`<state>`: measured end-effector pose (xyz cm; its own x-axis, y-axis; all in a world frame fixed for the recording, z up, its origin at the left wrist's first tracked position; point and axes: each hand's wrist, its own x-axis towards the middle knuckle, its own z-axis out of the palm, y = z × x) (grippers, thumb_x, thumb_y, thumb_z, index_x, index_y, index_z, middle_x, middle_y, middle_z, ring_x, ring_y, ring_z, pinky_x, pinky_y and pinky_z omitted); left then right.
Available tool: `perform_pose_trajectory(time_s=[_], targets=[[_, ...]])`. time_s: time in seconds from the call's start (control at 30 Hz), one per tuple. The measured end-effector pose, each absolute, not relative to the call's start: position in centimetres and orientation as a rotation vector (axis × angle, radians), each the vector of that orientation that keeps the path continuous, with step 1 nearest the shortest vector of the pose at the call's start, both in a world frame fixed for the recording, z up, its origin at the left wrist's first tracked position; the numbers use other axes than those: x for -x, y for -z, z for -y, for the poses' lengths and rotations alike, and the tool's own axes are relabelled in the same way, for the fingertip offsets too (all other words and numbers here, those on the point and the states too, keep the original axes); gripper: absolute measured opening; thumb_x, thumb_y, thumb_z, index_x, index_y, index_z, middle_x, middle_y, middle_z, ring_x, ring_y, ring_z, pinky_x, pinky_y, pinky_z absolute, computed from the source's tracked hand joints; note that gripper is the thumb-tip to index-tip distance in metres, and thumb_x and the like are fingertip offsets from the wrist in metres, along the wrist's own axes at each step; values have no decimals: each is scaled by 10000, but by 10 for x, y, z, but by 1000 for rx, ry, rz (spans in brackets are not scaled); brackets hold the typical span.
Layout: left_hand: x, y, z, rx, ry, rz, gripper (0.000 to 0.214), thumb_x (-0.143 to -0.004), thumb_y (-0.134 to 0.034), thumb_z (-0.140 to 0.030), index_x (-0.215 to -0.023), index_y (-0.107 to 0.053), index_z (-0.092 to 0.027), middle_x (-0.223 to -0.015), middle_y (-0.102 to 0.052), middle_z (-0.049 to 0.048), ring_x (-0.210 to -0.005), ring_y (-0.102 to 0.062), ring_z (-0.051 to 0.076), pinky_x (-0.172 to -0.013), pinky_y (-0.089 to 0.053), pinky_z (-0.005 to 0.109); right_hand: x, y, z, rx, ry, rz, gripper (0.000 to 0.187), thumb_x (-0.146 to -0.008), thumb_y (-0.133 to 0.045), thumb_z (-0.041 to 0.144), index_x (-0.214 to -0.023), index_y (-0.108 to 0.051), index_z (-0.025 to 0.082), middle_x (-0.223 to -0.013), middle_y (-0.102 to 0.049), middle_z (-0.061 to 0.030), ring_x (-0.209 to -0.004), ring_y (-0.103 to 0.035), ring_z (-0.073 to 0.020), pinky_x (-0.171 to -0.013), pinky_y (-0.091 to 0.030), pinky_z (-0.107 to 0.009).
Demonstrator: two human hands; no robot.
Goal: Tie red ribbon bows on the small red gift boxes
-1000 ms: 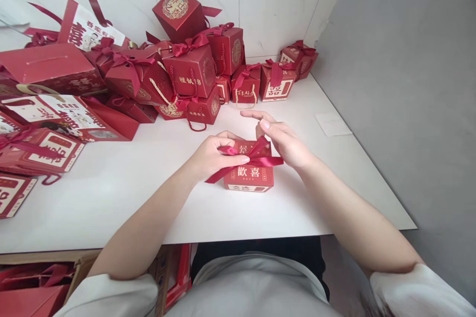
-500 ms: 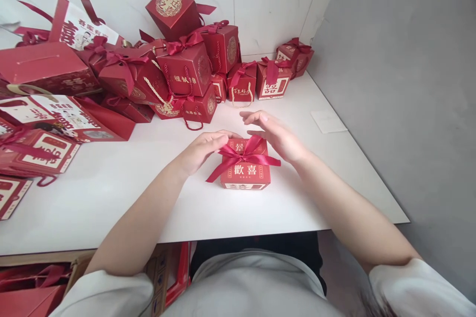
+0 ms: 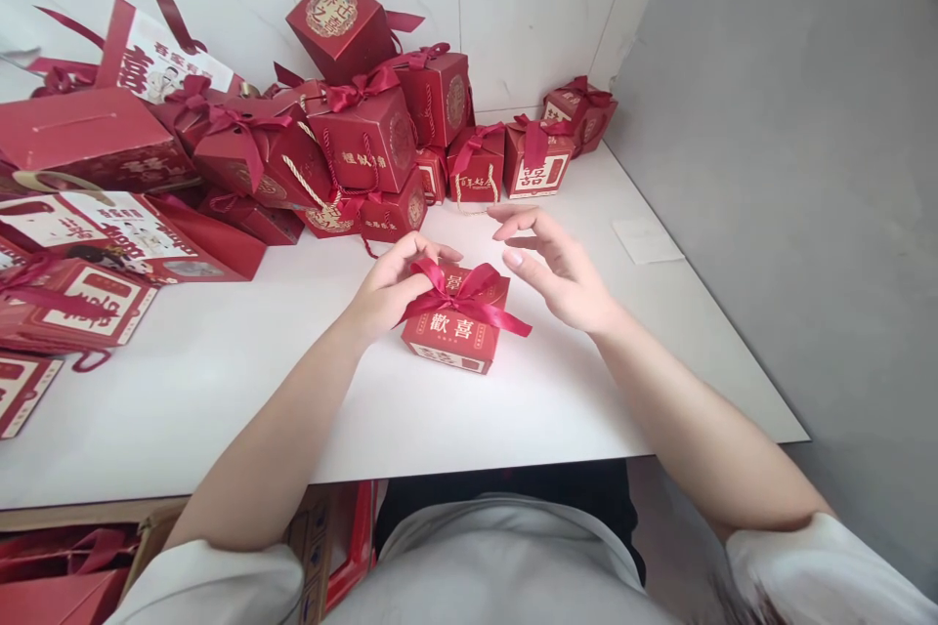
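In front of me on the white table (image 3: 557,410) is a small red gift box (image 3: 461,332) with a crimson satin ribbon (image 3: 455,301) tied in a bow on top. Gold and white characters decorate its faces, and it sits slightly turned. My left hand (image 3: 388,288) grips its left and far side, the thumb by the ribbon loop and the fingers partly hidden behind the box. To the right of the box, my right hand (image 3: 557,273) hovers in the air with fingers spread and curved, holding nothing.
Red gift boxes with bows and cords are piled at the back left (image 3: 366,142). Smaller ones (image 3: 538,161) line the back wall. A white paper square (image 3: 646,241) lies on the right, near a grey wall (image 3: 791,176). Below the table's front edge stands a cardboard carton (image 3: 157,522) holding red packaging.
The gift box has shifted left and turned a little, with my left hand at its side. My right hand has drawn away from it, its thumb now apart from the fingers.
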<state>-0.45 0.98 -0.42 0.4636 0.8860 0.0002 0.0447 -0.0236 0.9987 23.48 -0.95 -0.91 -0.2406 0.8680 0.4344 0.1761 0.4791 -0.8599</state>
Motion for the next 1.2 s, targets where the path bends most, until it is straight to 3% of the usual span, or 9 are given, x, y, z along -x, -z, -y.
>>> perform_pose_trajectory(time_s=[0.13, 0.27, 0.4, 0.6, 0.77, 0.9, 1.0, 1.1, 1.2], targets=[[3, 5, -12, -1477, -877, -944, 183, -818, -667, -246, -960, -554, -217, -1217, -670, 52, -1033, -657, 205, -853, -541, 331, -226, 9, 24, 836, -474, 1930, 198, -966, -572, 422, -1088, -629, 277, -1380, -580, -91, -1327, -501, -295, -1136, -365, -511], [3, 1, -12, -1565, -854, -970, 168, -839, -660, -297, -976, -632, -203, -1127, -697, 47, -1023, -655, 196, -921, -513, 325, -205, 11, 46, 646, -163, 2302, 275, -988, -544, 424, -1208, -643, 291, -1323, -646, -68, -1303, -537, -269, -1190, -314, -487], [4, -1, -12, -1554, -875, -974, 166, -821, -692, -342, -865, -664, -185, -1042, -720, 61, -947, -666, 204, -881, -518, 334, -176, 16, 64, 642, 116, 2422, 416, -1012, -463, 513, -1155, -676, 185, -1427, -580, -129, -1358, -483, -288, -1230, -242, -539], [3, -2, -11, -1530, -949, -1003, 94, -784, -695, -272, -777, -660, -185, -973, -730, 56, -920, -659, 199, -840, -514, 326, -157, 15, 79, 901, 70, 2418, 546, -1017, -388, 570, -1122, -675, 117, -1375, -596, -192, -1375, -462, -351, -1199, -277, -593], [2, -3, -10, -1562, -951, -1051, 60, -773, -672, -233, -752, -649, -182, -924, -718, 45, -904, -653, 196, -840, -500, 327, -162, 15, 82, 924, 88, 2383, 429, -1036, -418, 476, -1064, -656, 120, -1329, -624, -200, -1317, -530, -331, -1121, -389, -544], [1, -3, -9, -1575, -960, -1061, 43, -765, -650, -203, -738, -634, -174, -854, -688, 29, -846, -637, 179, -806, -488, 311, -162, 18, 81, 852, 189, 2377, 316, -1028, -470, 427, -1115, -651, 183, -1231, -680, -129, -1219, -589, -289, -1163, -315, -598], [0, -4, -8, -1550, -961, -1068, 54, -755, -655, -212, -731, -629, -172, -834, -683, 28, -811, -625, 172, -772, -483, 303, -157, 22, 84, 810, 323, 2411, 325, -1013, -498, 428, -1129, -673, 179, -1353, -625, -130, -1282, -528, -306, -1191, -255, -650], [-1, -5, -8, -1544, -953, -1078, 57, -759, -658, -216, -732, -636, -171, -844, -693, 32, -812, -622, 169, -766, -482, 297, -150, 26, 90, 845, 431, 2423, 439, -1015, -464, 466, -1134, -693, 110, -1414, -576, -175, -1334, -469, -329, -1177, -312, -653], [-1, -5, -9, -1561, -950, -1072, 55, -765, -656, -207, -727, -640, -170, -854, -697, 32, -831, -624, 168, -788, -482, 296, -143, 26, 97, 921, 479, 2405, 464, -1021, -449, 442, -1163, -694, 74, -1333, -625, -182, -1291, -505, -329, -1147, -393, -627]])
